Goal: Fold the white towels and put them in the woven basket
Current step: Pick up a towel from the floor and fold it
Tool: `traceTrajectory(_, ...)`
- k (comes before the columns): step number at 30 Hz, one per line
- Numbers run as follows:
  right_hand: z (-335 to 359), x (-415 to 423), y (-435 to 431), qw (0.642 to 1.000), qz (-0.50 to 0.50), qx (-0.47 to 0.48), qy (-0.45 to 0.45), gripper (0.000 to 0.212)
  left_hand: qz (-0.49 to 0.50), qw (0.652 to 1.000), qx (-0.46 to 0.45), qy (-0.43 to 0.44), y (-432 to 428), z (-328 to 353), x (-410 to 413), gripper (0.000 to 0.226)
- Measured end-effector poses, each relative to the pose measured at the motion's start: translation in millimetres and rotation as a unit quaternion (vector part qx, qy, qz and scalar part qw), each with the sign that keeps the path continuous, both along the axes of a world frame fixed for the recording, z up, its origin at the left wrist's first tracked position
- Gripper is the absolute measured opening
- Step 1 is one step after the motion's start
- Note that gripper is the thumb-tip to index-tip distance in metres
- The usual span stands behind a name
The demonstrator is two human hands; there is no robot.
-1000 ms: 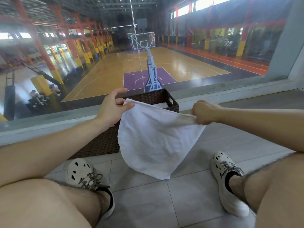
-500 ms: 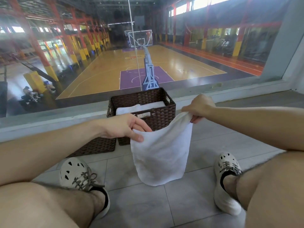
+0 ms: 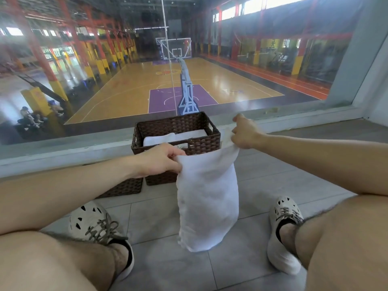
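A white towel (image 3: 207, 198) hangs folded in the air in front of me, its lower end just above the tiled floor. My left hand (image 3: 161, 159) pinches its upper left corner. My right hand (image 3: 244, 133) grips the upper right corner, a little higher and farther away. Behind the towel stands the dark brown woven basket (image 3: 174, 124), open at the top, with folded white towels (image 3: 159, 138) lying inside. The hanging towel hides part of the basket's front wall.
A flat woven lid or mat (image 3: 123, 187) lies on the floor left of the basket. My two feet in pale shoes (image 3: 94, 223) (image 3: 285, 232) rest on the grey tiles either side of the towel. A glass window (image 3: 126, 70) rises right behind the basket.
My hands came closer together, so the towel went from spread wide to a narrow, doubled hanging shape. My left hand dropped from above the basket to in front of it.
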State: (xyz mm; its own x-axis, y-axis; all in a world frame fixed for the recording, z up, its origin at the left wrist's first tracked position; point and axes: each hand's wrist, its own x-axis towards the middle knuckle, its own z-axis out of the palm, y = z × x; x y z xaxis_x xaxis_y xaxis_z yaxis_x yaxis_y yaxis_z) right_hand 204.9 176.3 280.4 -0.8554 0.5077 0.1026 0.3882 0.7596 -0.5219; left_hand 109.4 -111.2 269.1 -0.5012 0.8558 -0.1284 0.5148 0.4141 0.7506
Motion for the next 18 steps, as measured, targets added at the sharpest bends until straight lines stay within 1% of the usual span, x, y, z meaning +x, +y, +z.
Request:
traceTrajectory(2, 6.7, -2.3, -7.6, 0.997, 0.07, 0.023, 0.013, 0.038, 0.027, 0.998, 0.054, 0.009, 1.1, 0.5, -4.2, 0.009)
traceTrajectory(4, 15.4, -3.7, -18.2, 0.988, 0.15, 0.038, 0.014, 0.024, 0.025, 0.996, 0.081, 0.037, 3.3, 3.7, -6.0, 0.009)
traceTrajectory(7, 21.9, -3.9, -32.9, 0.968, 0.245, 0.048, 0.013, 0.022, 0.022, 0.99, 0.108, 0.09, 7.4, 6.2, -2.8, 0.018)
traceTrajectory(10, 24.0, -4.3, -46.0, 0.957, 0.285, 0.039, 0.035, 0.017, 0.045, 0.971, 0.137, 0.193, 11.7, 4.2, -1.2, 0.02)
traceTrajectory(11, 24.5, -4.6, -49.2, 0.956, 0.287, 0.03, 0.048, 0.016, 0.046, 0.968, 0.136, 0.205, 12.1, 3.6, -1.8, 0.02)
traceTrajectory(14, 23.4, -5.0, -56.3, 0.952, 0.291, -0.016, 0.092, 0.022, 0.043, 0.976, 0.127, 0.171, 11.7, 0.4, -4.4, 0.018)
traceTrajectory(16, 23.5, -3.8, -57.5, 0.95, 0.293, -0.019, 0.112, 0.023, 0.077, 0.974, 0.14, 0.159, 12.6, -2.2, -4.3, 0.015)
traceTrajectory(18, 27.5, 0.4, -55.7, 0.947, 0.305, -0.005, 0.099, 0.02, 0.109, 0.971, 0.155, 0.146, 12.9, -4.1, -5.2, 0.014)
